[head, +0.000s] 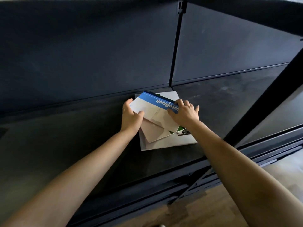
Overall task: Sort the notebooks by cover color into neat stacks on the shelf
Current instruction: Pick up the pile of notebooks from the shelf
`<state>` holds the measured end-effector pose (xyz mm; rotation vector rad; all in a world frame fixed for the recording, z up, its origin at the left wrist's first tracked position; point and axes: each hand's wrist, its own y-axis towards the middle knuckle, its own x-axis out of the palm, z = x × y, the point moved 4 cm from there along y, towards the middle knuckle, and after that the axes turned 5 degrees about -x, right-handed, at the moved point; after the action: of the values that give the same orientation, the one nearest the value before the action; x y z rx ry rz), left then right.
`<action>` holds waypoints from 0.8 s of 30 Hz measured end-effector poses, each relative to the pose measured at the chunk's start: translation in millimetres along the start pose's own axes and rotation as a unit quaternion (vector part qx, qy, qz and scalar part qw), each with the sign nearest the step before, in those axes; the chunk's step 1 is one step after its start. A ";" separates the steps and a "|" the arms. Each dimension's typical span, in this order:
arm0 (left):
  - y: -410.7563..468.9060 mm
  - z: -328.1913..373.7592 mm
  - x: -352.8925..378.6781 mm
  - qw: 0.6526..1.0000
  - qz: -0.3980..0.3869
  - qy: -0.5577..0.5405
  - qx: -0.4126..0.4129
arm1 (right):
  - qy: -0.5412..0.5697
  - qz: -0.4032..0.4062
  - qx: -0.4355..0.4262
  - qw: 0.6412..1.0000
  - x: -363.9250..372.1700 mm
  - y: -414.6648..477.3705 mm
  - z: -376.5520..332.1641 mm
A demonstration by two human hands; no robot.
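Little is judged sorted: a blue-banded notebook (154,110) is held at both edges by the left hand (131,116) and right hand (185,113), atop one skewed, mixed pile (180,140) on the shelf (82,136).

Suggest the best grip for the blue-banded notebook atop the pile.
Likely its left and right ends, one hand each side: the blue-banded notebook lies askew on the pile, edges clear of those beneath. The left hand and right hand hold it there.
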<state>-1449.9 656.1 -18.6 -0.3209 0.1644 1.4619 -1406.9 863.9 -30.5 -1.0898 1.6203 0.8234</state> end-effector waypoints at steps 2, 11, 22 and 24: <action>2.1 -0.9 -4.2 1.000 0.006 -0.009 -0.003 | 0.000 0.014 -0.006 1.000 7.8 3.2 -5.3; 5.7 13.9 8.3 0.999 0.021 -0.014 0.026 | -0.048 -0.046 -0.004 0.998 11.0 31.1 -14.1; 10.8 9.3 35.1 0.999 -0.007 -0.032 0.001 | -0.024 -0.042 0.047 0.998 1.6 47.0 6.0; 13.1 11.3 36.7 0.999 -0.013 -0.036 -0.005 | -0.007 -0.024 0.046 0.999 3.0 45.9 8.0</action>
<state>-1459.9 695.4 -20.6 -0.2770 0.0938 1.4468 -1447.1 887.1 -35.1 -1.0506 1.5982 0.7169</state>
